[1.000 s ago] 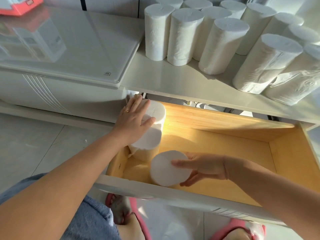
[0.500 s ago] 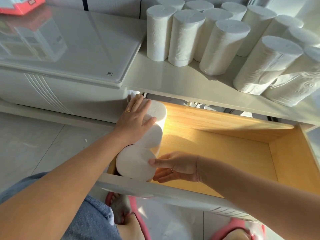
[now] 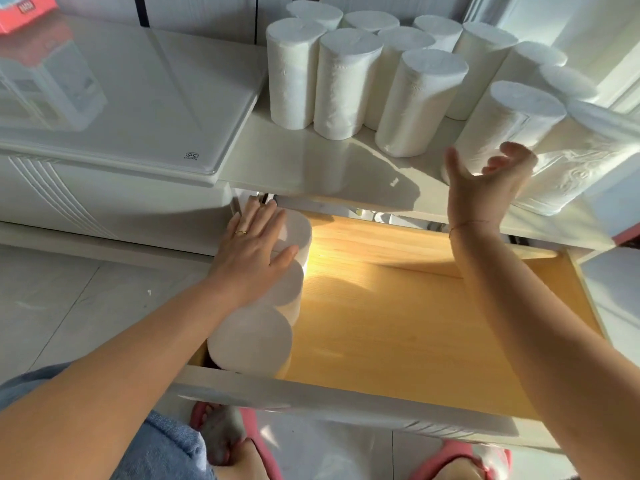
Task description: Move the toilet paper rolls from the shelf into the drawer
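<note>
- left hand (image 3: 249, 251): fingers straight, flat on three rolls (image 3: 252, 341) along drawer (image 3: 398, 323) left wall
- right hand (image 3: 485, 188): fingers spread, grasping nothing, just before a shelf roll (image 3: 509, 126)
- remaining rolls (image 3: 346, 84) upright on shelf (image 3: 311, 161)

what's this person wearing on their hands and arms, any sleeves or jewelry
Both forearms are bare, with no sleeves in view and no gloves or watch. The left hand wears a thin gold ring on one finger. The right hand has a thin reddish cord around its wrist.
</note>
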Motion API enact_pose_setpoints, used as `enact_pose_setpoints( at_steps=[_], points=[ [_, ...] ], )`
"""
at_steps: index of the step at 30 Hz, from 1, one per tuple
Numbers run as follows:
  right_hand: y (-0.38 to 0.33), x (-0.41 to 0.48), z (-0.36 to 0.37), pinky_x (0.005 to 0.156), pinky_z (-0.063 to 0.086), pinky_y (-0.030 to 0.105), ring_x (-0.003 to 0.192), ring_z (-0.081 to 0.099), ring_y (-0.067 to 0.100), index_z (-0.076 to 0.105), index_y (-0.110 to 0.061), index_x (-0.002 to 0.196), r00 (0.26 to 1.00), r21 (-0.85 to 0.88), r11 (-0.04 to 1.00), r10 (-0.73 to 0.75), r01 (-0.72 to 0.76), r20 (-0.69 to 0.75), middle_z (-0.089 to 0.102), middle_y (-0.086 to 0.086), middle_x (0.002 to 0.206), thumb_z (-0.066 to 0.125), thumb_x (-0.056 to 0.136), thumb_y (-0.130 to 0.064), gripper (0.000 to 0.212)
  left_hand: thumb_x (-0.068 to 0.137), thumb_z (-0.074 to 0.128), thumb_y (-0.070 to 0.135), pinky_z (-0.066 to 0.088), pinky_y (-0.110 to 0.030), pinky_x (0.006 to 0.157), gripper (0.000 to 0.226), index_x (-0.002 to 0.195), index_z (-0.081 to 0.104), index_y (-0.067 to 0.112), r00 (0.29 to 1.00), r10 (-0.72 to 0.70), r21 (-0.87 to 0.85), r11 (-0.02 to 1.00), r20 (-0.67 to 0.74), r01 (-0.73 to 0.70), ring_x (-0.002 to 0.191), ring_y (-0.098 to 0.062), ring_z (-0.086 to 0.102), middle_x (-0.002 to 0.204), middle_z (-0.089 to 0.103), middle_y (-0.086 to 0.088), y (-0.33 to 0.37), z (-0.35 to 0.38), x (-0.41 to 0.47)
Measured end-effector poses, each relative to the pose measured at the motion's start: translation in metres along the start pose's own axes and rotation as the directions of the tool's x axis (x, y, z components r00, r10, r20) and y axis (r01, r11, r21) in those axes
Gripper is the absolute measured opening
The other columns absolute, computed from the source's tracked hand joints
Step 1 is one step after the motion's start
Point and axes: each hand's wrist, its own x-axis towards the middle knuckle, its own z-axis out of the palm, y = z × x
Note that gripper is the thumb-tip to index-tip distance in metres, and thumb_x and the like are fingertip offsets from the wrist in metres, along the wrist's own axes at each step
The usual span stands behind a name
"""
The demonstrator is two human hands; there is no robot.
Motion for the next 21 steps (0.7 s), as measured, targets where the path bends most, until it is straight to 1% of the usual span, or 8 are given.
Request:
enact_pose_setpoints(
  at_steps=[3, 4, 7, 9, 11, 14, 18, 21],
  points=[
    [0.018, 0.019, -0.002, 0.088, 0.024, 0.012, 0.119, 0.042, 0.025, 0.036, -0.005, 0.136, 0.992, -0.053, 0.994, 0.088, -0.094, -0.094, 0.041, 0.01, 0.126, 0.078, 0.07, -0.037, 0.085, 0.096, 0.027, 0.05, -0.005, -0.036, 0.115, 0.063, 0.149, 0.011, 0.02, 1.0, 0.006, 0.019, 1.0, 0.002, -0.006, 0.144, -0.014, -0.012, 0.159, 0.0, 0.001, 0.002, 0.001, 0.002],
    [0.023, 0.023, -0.001, 0.09, 0.022, 0.013, 0.125, 0.039, 0.027, 0.034, -0.005, 0.139, 0.991, -0.063, 0.992, 0.104, -0.109, -0.084, 0.039, 0.013, 0.133, 0.079, 0.07, -0.037, 0.089, 0.096, 0.026, 0.051, -0.005, -0.036, 0.115, 0.063, 0.149, 0.01, 0.021, 1.0, 0.006, 0.026, 1.0, 0.005, -0.006, 0.144, -0.014, -0.012, 0.159, 0.0, 0.001, 0.003, 0.002, 0.003],
    [0.034, 0.032, 0.002, 0.11, 0.016, 0.022, 0.139, 0.026, 0.03, 0.025, -0.002, 0.145, 0.994, -0.061, 0.993, 0.1, -0.102, -0.041, 0.031, 0.017, 0.147, 0.079, 0.071, -0.037, 0.099, 0.094, 0.023, 0.052, -0.005, -0.035, 0.115, 0.064, 0.149, 0.01, 0.022, 1.0, 0.006, 0.05, 0.999, 0.016, -0.007, 0.144, -0.013, -0.008, 0.159, 0.001, 0.001, 0.005, 0.004, 0.007],
    [0.037, 0.037, 0.006, 0.114, 0.017, 0.026, 0.14, 0.024, 0.03, 0.022, -0.002, 0.147, 0.995, -0.042, 0.994, 0.099, -0.1, -0.004, 0.029, 0.016, 0.149, 0.08, 0.07, -0.038, 0.102, 0.092, 0.018, 0.056, -0.006, -0.035, 0.115, 0.067, 0.149, 0.01, 0.022, 1.0, 0.019, 0.071, 0.997, 0.019, -0.021, 0.144, -0.014, -0.006, 0.159, 0.003, 0.001, 0.008, 0.005, 0.009],
    [0.038, 0.043, 0.01, 0.111, 0.018, 0.023, 0.14, 0.024, 0.03, 0.021, -0.003, 0.147, 0.989, -0.04, 0.989, 0.142, -0.14, 0.037, 0.027, 0.016, 0.15, 0.079, 0.07, -0.041, 0.104, 0.086, 0.006, 0.064, -0.005, -0.039, 0.117, 0.076, 0.149, 0.011, 0.021, 0.999, 0.039, 0.104, 0.994, 0.027, -0.041, 0.145, -0.015, -0.005, 0.159, 0.003, 0.0, 0.011, 0.006, 0.012],
    [0.039, 0.054, 0.015, 0.117, 0.012, 0.029, 0.147, 0.014, 0.027, 0.014, -0.002, 0.151, 0.979, -0.108, 0.98, 0.176, -0.165, 0.102, 0.015, 0.014, 0.158, 0.077, 0.068, -0.053, 0.116, 0.081, -0.003, 0.069, -0.005, -0.041, 0.116, 0.083, 0.149, 0.008, 0.022, 0.998, 0.051, 0.155, 0.986, 0.035, -0.056, 0.145, -0.017, -0.004, 0.158, 0.002, 0.001, 0.013, 0.008, 0.016],
    [0.042, 0.063, 0.017, 0.109, 0.017, 0.025, 0.144, 0.021, 0.024, 0.013, -0.016, 0.152, 0.974, -0.086, 0.994, 0.088, -0.072, 0.208, 0.021, 0.012, 0.153, 0.08, 0.064, -0.052, 0.116, 0.081, -0.01, 0.071, -0.008, -0.039, 0.114, 0.084, 0.149, 0.005, 0.024, 0.998, 0.051, 0.202, 0.978, 0.029, -0.056, 0.145, -0.016, -0.005, 0.158, 0.001, 0.003, 0.012, 0.012, 0.018],
    [0.038, 0.068, 0.022, 0.107, 0.014, 0.021, 0.145, 0.021, 0.02, 0.003, -0.018, 0.153, 0.965, -0.011, 0.999, 0.053, -0.051, 0.259, 0.016, 0.009, 0.156, 0.081, 0.064, -0.048, 0.123, 0.08, -0.012, 0.07, -0.007, -0.041, 0.116, 0.085, 0.149, 0.005, 0.024, 0.998, 0.051, 0.218, 0.974, 0.033, -0.057, 0.145, -0.015, -0.006, 0.158, 0.001, 0.004, 0.012, 0.012, 0.018]
  ],
)
